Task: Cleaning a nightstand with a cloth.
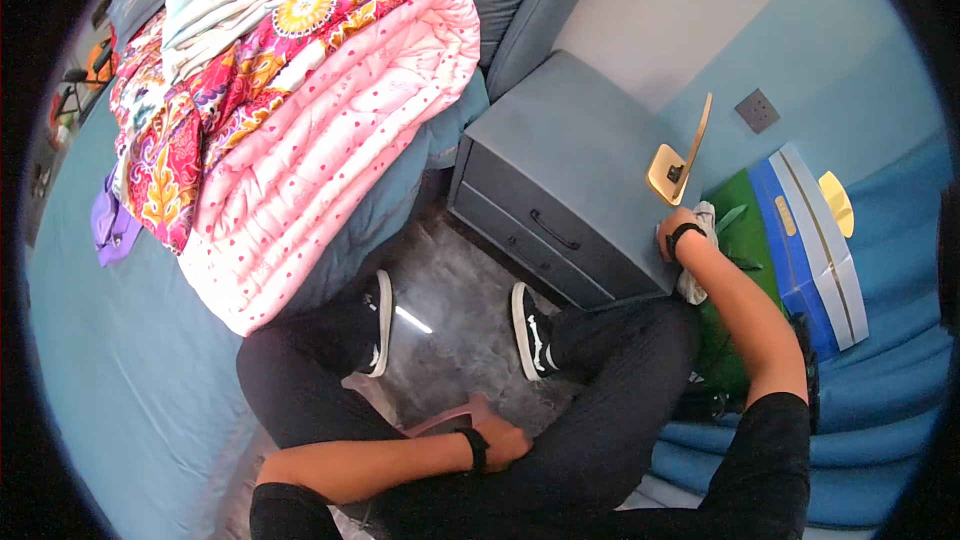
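At the right front corner of a dark grey-blue nightstand point(560, 130), my right hand point(680, 230) is closed on a crumpled white-grey cloth point(692, 287). The cloth hangs down beside the cabinet and also shows behind my wrist. Low in the view, my left hand point(503, 443) is curled between my legs, against a pink piece with a raised edge point(455, 416). Its fingers are mostly hidden, and I cannot make out what they grip. A gold-coloured stand point(668, 175) with a thin upright panel is on the nightstand top.
Left is a blue bed point(110, 340) with a pink quilt point(350, 130) and patterned bedding point(300, 15). Green, blue and white bags or boxes point(800, 240) stand right of the nightstand, before a blue curtain point(890, 270). A wall socket point(757, 111) is above. My shoes point(530, 332) are on the grey floor point(445, 285).
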### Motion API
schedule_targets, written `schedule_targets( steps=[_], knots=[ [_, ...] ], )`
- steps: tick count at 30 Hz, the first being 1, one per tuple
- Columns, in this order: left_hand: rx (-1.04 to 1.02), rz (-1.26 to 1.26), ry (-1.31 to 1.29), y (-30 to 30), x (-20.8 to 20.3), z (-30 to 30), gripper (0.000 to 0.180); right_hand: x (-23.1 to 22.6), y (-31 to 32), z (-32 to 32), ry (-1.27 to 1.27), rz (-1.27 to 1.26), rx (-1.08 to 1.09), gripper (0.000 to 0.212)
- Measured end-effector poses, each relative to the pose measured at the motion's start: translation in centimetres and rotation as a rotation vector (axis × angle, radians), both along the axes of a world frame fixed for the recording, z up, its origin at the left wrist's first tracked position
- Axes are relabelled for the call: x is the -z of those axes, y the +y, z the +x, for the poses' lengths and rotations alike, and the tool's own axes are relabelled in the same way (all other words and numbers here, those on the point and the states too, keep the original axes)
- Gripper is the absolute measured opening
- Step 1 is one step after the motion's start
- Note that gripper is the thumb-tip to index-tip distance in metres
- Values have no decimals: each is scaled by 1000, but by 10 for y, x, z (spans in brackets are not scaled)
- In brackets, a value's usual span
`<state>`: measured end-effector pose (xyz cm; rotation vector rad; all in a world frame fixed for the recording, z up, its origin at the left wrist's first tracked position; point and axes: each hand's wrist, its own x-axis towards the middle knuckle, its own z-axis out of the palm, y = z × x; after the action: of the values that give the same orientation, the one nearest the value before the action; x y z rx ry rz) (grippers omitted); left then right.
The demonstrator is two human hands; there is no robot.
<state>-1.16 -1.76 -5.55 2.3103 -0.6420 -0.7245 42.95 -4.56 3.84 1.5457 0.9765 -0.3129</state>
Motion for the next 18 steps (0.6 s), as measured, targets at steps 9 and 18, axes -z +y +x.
schedule_targets(
  steps=[9,18],
  knots=[
    [-32,-1,-101,-6,8,-8,20,16,1,22,-23,-90,-51,29],
    [-9,1,-13,10,-26,6,24,42,-4,51,-208,57,14,26]
  ],
)
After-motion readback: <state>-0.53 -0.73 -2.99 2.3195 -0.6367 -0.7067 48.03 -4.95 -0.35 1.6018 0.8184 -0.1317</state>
